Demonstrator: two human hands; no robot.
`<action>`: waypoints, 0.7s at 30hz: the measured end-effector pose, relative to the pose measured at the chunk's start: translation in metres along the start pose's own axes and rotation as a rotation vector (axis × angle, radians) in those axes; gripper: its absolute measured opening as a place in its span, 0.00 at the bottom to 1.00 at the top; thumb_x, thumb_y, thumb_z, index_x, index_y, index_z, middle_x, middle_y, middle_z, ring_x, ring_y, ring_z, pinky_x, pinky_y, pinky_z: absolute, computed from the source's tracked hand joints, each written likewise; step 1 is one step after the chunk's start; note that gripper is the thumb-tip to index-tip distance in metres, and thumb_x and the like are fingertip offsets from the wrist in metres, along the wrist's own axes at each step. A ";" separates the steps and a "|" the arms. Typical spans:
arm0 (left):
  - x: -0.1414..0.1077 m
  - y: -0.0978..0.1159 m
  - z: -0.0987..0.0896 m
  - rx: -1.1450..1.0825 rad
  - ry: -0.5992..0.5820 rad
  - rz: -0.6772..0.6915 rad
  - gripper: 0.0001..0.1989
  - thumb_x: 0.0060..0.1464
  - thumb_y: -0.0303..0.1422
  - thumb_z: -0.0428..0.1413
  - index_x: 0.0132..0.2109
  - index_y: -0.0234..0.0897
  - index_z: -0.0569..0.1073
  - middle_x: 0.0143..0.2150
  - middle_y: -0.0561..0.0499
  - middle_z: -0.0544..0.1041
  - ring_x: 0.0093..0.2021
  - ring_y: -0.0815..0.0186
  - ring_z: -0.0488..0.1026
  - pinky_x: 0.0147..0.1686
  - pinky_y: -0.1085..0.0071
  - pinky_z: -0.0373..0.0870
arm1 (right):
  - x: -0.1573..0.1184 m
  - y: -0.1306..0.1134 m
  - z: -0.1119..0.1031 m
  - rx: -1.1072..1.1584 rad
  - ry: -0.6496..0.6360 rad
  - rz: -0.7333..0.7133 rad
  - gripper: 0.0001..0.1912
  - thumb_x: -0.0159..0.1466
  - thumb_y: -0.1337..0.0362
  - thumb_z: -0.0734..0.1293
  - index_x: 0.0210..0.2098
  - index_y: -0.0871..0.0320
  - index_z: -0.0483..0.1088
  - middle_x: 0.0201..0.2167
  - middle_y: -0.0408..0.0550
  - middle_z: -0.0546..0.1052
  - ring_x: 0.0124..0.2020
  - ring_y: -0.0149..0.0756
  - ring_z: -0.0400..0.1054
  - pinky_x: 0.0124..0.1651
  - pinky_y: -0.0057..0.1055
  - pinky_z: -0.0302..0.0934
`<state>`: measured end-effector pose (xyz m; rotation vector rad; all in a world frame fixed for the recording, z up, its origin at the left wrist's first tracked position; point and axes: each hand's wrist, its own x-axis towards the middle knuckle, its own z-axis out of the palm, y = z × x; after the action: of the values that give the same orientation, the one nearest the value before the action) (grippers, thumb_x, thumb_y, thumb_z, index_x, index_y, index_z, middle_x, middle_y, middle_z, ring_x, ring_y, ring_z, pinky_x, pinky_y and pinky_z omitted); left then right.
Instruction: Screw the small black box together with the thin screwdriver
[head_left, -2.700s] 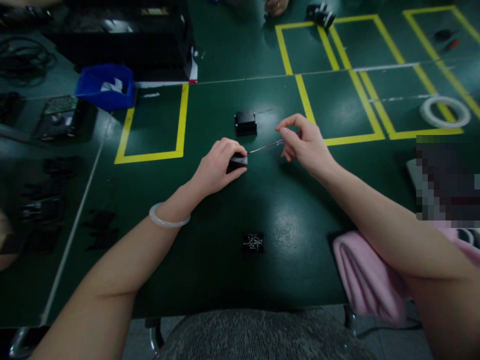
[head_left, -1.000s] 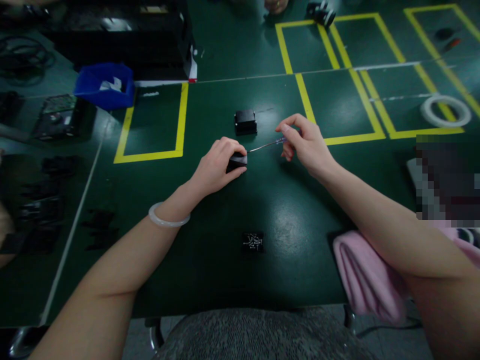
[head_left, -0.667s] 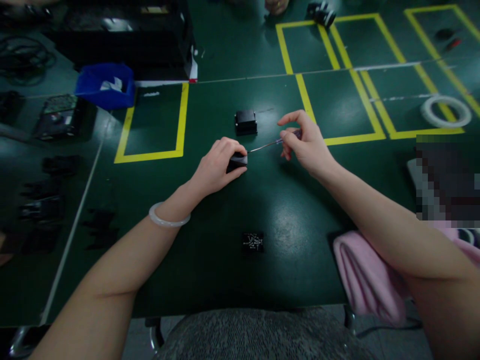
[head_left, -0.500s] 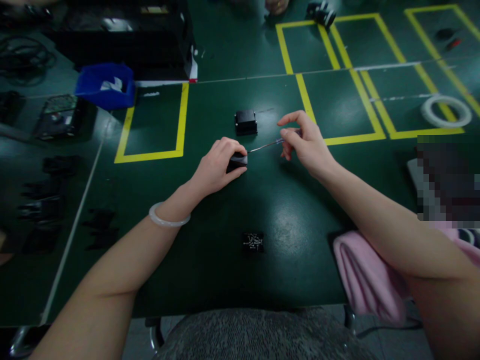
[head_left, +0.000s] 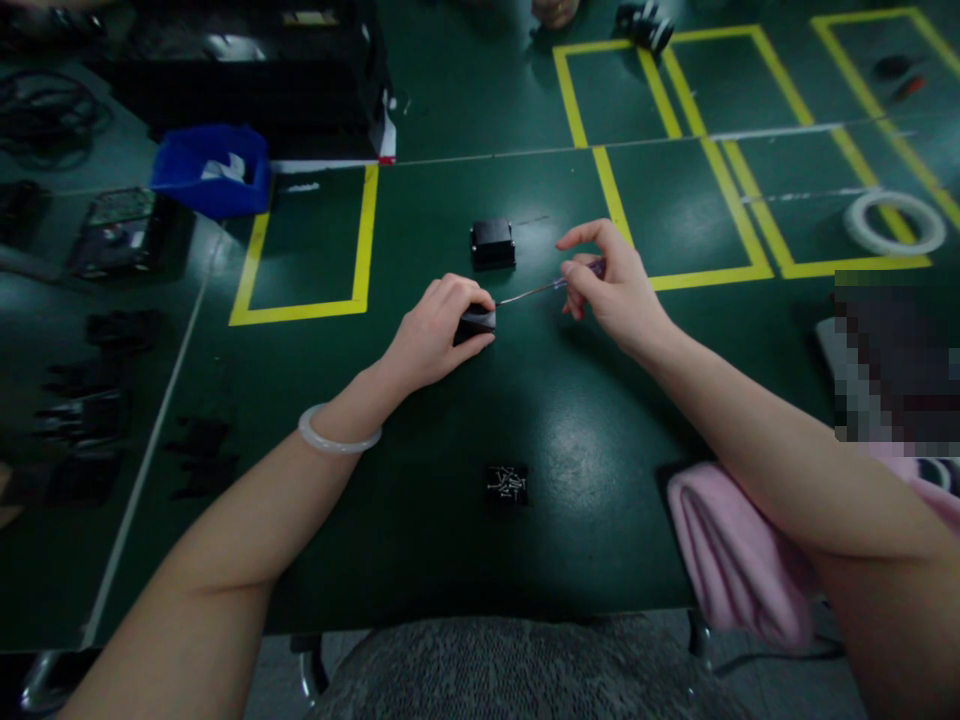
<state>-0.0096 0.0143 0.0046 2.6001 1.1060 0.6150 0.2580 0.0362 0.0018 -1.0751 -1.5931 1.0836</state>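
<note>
Black block (head_left: 478,322) in left hand (head_left: 436,330), screwdriver (head_left: 534,292) in right hand (head_left: 611,290): 2 pinches well inside table edge (head_left: 645,605).

Head view: dim overall, clear centre, degraded margins.
I observe diffuse glare on the green tabletop (head_left: 420,540), consistent with overhead light, and a soft shadow below the right hand (head_left: 613,285). Detail is sharpest around the left hand (head_left: 435,325); toward the left edge, black parts (head_left: 90,412) blur into darkness. Wide-angle stretch affects my margins; coarse pixelation masks one patch at right.
</note>
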 end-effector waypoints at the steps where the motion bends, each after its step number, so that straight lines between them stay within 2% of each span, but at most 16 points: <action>1: 0.000 0.000 0.000 0.000 0.002 0.002 0.14 0.64 0.31 0.59 0.54 0.38 0.68 0.55 0.42 0.74 0.56 0.52 0.71 0.56 0.54 0.70 | 0.000 0.000 0.000 0.000 -0.004 0.000 0.11 0.69 0.56 0.69 0.46 0.50 0.64 0.20 0.34 0.62 0.18 0.29 0.61 0.28 0.34 0.67; 9: 0.000 0.000 0.000 0.002 0.013 0.013 0.14 0.64 0.30 0.59 0.54 0.38 0.68 0.55 0.43 0.74 0.56 0.53 0.72 0.55 0.56 0.70 | 0.001 0.000 0.000 0.041 -0.017 0.040 0.14 0.71 0.48 0.66 0.42 0.51 0.64 0.17 0.33 0.56 0.16 0.28 0.58 0.25 0.32 0.64; 17: -0.001 -0.002 0.001 0.005 0.019 0.022 0.14 0.64 0.30 0.60 0.55 0.38 0.68 0.56 0.43 0.74 0.56 0.53 0.71 0.55 0.56 0.71 | 0.002 0.005 -0.001 -0.004 -0.006 -0.008 0.12 0.69 0.56 0.69 0.47 0.50 0.64 0.20 0.35 0.60 0.19 0.28 0.61 0.27 0.32 0.66; 21: -0.001 -0.002 0.001 0.010 0.023 0.023 0.14 0.64 0.30 0.60 0.55 0.38 0.68 0.55 0.42 0.74 0.55 0.53 0.72 0.54 0.56 0.71 | 0.002 0.004 -0.001 0.022 -0.011 0.006 0.12 0.70 0.53 0.69 0.46 0.50 0.64 0.19 0.34 0.59 0.18 0.28 0.60 0.26 0.32 0.67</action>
<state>-0.0109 0.0148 0.0026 2.6244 1.0899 0.6472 0.2591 0.0394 -0.0012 -1.0610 -1.5841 1.1105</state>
